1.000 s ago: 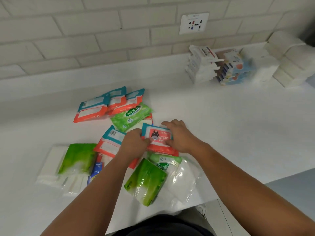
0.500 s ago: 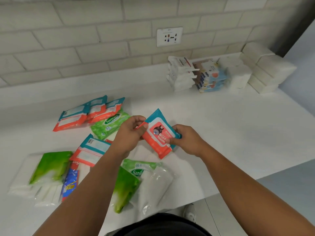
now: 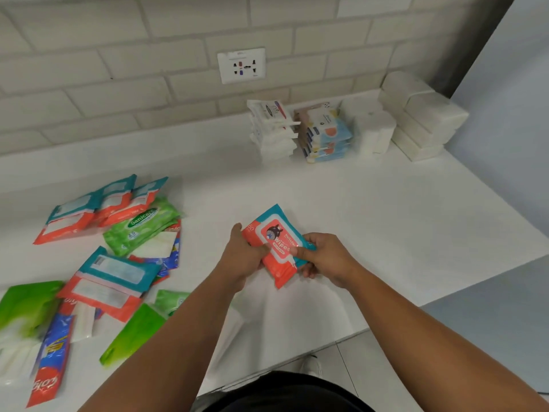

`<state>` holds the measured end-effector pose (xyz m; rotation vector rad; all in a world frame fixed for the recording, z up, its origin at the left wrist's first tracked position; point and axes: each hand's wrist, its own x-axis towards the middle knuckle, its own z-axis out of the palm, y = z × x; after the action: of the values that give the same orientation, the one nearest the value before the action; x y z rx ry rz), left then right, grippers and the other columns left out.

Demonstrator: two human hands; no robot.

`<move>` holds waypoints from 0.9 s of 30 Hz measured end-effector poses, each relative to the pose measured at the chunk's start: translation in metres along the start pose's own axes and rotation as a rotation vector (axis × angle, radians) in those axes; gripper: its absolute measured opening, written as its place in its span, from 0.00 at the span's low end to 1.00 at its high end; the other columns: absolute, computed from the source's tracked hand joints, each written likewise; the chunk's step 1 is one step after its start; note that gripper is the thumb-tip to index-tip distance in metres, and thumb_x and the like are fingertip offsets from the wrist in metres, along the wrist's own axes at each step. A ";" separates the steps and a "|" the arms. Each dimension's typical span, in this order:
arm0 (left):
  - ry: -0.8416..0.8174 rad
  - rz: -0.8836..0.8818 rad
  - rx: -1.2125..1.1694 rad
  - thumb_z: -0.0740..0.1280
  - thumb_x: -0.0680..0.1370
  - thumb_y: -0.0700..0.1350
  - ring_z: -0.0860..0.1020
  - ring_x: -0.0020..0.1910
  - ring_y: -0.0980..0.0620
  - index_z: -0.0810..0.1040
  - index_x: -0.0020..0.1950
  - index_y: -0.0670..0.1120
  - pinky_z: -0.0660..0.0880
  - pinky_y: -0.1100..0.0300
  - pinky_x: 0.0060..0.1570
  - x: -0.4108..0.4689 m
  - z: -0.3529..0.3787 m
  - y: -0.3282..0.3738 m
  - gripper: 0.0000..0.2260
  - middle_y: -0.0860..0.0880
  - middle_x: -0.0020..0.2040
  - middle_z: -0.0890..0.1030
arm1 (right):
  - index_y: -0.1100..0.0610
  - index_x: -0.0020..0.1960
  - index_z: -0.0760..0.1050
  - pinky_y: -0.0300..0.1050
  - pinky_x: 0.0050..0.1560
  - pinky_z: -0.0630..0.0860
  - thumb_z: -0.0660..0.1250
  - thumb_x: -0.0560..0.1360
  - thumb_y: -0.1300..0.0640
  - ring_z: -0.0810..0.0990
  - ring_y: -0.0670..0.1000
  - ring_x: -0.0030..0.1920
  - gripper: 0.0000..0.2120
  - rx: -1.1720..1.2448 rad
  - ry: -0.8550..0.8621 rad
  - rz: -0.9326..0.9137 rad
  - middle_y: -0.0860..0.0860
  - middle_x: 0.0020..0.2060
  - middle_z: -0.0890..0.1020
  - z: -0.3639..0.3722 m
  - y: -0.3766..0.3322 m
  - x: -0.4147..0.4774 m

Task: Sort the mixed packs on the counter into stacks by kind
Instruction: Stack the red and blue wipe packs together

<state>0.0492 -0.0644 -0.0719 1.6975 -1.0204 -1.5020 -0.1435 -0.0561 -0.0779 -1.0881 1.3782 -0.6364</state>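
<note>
Both hands hold one orange and teal wipes pack (image 3: 277, 243) above the middle of the white counter (image 3: 386, 221). My left hand (image 3: 243, 260) grips its left edge, and my right hand (image 3: 322, 258) pinches its right edge with the thumb on top. At the left lies a mixed heap: more orange and teal packs (image 3: 110, 281), green Sanicare packs (image 3: 142, 224), plain green packs (image 3: 130, 334), a red and blue toothpaste pack (image 3: 52, 361) and clear white packs. Sorted stacks stand at the back: white packs (image 3: 273, 129), blue and white packs (image 3: 326, 133) and white tissue blocks (image 3: 421, 120).
A wall socket (image 3: 241, 65) sits in the brick wall behind the stacks. The counter's front edge (image 3: 350, 334) runs diagonally on the right, with grey floor beyond it. Bare counter lies between my hands and the back stacks.
Both hands have lifted the orange and teal wipes pack off the heap and carried it to the right, away from the mixed pile. The view has swung right.
</note>
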 end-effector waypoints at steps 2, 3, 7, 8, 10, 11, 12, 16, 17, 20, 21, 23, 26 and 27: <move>0.039 -0.019 0.063 0.71 0.79 0.42 0.81 0.52 0.50 0.54 0.80 0.48 0.81 0.58 0.41 0.003 0.007 -0.001 0.36 0.46 0.69 0.74 | 0.59 0.58 0.77 0.40 0.30 0.76 0.73 0.75 0.50 0.83 0.54 0.32 0.17 -0.017 -0.023 0.029 0.57 0.40 0.86 -0.005 0.005 0.002; 0.058 -0.006 0.095 0.71 0.79 0.44 0.80 0.54 0.50 0.53 0.81 0.48 0.81 0.56 0.45 0.004 0.011 -0.002 0.36 0.46 0.70 0.74 | 0.60 0.58 0.77 0.40 0.29 0.76 0.73 0.75 0.50 0.83 0.54 0.32 0.17 -0.028 -0.031 0.039 0.57 0.40 0.86 -0.008 0.006 0.004; 0.137 0.086 0.245 0.71 0.79 0.47 0.77 0.54 0.52 0.62 0.77 0.47 0.80 0.53 0.54 0.007 0.022 -0.001 0.30 0.47 0.70 0.75 | 0.60 0.56 0.76 0.44 0.32 0.79 0.67 0.79 0.47 0.84 0.56 0.33 0.16 -0.204 -0.075 0.055 0.56 0.38 0.86 -0.016 0.009 0.009; 0.149 0.089 0.282 0.71 0.79 0.47 0.77 0.54 0.52 0.63 0.77 0.48 0.80 0.51 0.55 0.009 0.024 0.000 0.29 0.47 0.70 0.75 | 0.60 0.56 0.75 0.45 0.33 0.80 0.66 0.79 0.46 0.84 0.56 0.32 0.17 -0.280 -0.090 0.062 0.56 0.37 0.86 -0.018 0.009 0.010; 0.153 0.103 0.365 0.71 0.79 0.48 0.80 0.58 0.49 0.64 0.76 0.49 0.80 0.49 0.58 0.012 0.026 0.001 0.28 0.48 0.70 0.75 | 0.59 0.53 0.75 0.45 0.34 0.81 0.65 0.79 0.43 0.84 0.54 0.31 0.17 -0.430 -0.108 0.078 0.55 0.37 0.86 -0.020 0.009 0.012; 0.150 0.112 0.415 0.71 0.79 0.49 0.80 0.61 0.47 0.64 0.76 0.49 0.79 0.48 0.59 0.013 0.027 0.001 0.28 0.48 0.71 0.75 | 0.58 0.52 0.74 0.43 0.33 0.80 0.65 0.79 0.43 0.83 0.53 0.30 0.17 -0.484 -0.107 0.086 0.54 0.37 0.85 -0.021 0.009 0.012; 0.150 0.121 0.460 0.70 0.79 0.50 0.79 0.62 0.46 0.64 0.76 0.49 0.79 0.47 0.61 0.013 0.027 0.000 0.28 0.48 0.71 0.75 | 0.57 0.51 0.75 0.41 0.32 0.79 0.66 0.78 0.42 0.82 0.51 0.29 0.17 -0.528 -0.095 0.098 0.54 0.37 0.85 -0.021 0.009 0.013; 0.179 0.141 0.539 0.69 0.80 0.52 0.79 0.64 0.45 0.64 0.77 0.50 0.78 0.48 0.61 0.015 0.029 -0.002 0.28 0.48 0.72 0.74 | 0.53 0.51 0.75 0.39 0.35 0.79 0.65 0.74 0.34 0.82 0.48 0.29 0.22 -0.864 -0.013 0.117 0.48 0.36 0.83 -0.021 0.005 0.014; 0.189 0.142 0.546 0.69 0.80 0.53 0.79 0.64 0.45 0.64 0.78 0.50 0.78 0.49 0.61 0.015 0.028 -0.003 0.28 0.48 0.72 0.73 | 0.51 0.52 0.74 0.38 0.36 0.78 0.65 0.73 0.32 0.82 0.48 0.30 0.23 -0.964 -0.004 0.096 0.46 0.36 0.82 -0.022 0.003 0.015; 0.220 0.141 0.543 0.69 0.80 0.54 0.77 0.65 0.46 0.62 0.78 0.51 0.76 0.49 0.63 0.013 0.017 -0.007 0.30 0.49 0.73 0.72 | 0.49 0.56 0.76 0.40 0.41 0.78 0.66 0.72 0.31 0.81 0.47 0.39 0.25 -1.062 -0.027 -0.001 0.44 0.40 0.81 -0.019 -0.007 0.018; 0.231 0.152 0.542 0.69 0.80 0.54 0.78 0.65 0.47 0.62 0.78 0.51 0.76 0.50 0.63 0.010 0.011 -0.008 0.29 0.49 0.72 0.73 | 0.48 0.57 0.76 0.42 0.43 0.79 0.66 0.72 0.31 0.81 0.47 0.42 0.24 -1.070 -0.021 -0.026 0.45 0.43 0.82 -0.015 -0.012 0.018; 0.256 0.196 0.541 0.69 0.79 0.53 0.79 0.60 0.50 0.65 0.77 0.51 0.76 0.54 0.60 0.001 -0.006 -0.012 0.28 0.50 0.71 0.74 | 0.46 0.54 0.75 0.45 0.45 0.79 0.64 0.73 0.32 0.81 0.49 0.45 0.21 -1.096 0.038 -0.078 0.47 0.47 0.82 -0.002 -0.024 0.016; 0.291 0.293 0.550 0.70 0.79 0.50 0.79 0.50 0.56 0.72 0.72 0.50 0.73 0.62 0.52 -0.017 -0.038 -0.019 0.22 0.51 0.66 0.76 | 0.50 0.50 0.71 0.48 0.44 0.78 0.61 0.75 0.34 0.80 0.51 0.45 0.19 -1.131 0.104 -0.193 0.48 0.44 0.81 0.029 -0.043 0.013; 0.304 0.314 0.559 0.70 0.79 0.49 0.78 0.49 0.58 0.74 0.70 0.51 0.73 0.64 0.50 -0.023 -0.050 -0.020 0.19 0.52 0.64 0.77 | 0.51 0.48 0.70 0.48 0.45 0.79 0.62 0.76 0.35 0.80 0.52 0.44 0.18 -1.104 0.111 -0.235 0.49 0.43 0.81 0.041 -0.047 0.013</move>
<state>0.1002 -0.0359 -0.0713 1.9386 -1.5420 -0.7657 -0.0912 -0.0774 -0.0476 -2.1242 1.7447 -0.0325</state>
